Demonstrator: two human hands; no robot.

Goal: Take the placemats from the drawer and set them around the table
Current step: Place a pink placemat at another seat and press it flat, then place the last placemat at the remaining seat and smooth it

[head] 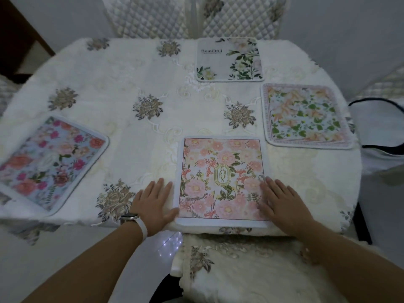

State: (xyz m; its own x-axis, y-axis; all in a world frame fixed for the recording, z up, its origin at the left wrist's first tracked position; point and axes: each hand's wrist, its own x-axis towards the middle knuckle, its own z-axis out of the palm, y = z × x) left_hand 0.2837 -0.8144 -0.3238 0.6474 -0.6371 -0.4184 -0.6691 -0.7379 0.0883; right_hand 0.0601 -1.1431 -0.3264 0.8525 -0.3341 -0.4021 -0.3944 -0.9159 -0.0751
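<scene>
Several floral placemats lie flat on the white embroidered tablecloth (135,71). A pink "Garden" placemat (220,178) sits at the near edge in front of me. My left hand (154,201) lies flat on the cloth, its thumb touching the mat's left edge. My right hand (282,202) rests flat on the mat's right edge, fingers spread. A blue and magenta placemat (50,162) is at the left. A peach and green placemat (306,115) is at the right. A white "Beautiful" placemat (229,59) lies at the far side. No drawer is in view.
Two quilted chair backs (150,17) stand behind the table's far edge. A cushioned chair seat (251,270) is directly below me at the near edge. A white bag with dark trim (380,127) sits at the right beside the table.
</scene>
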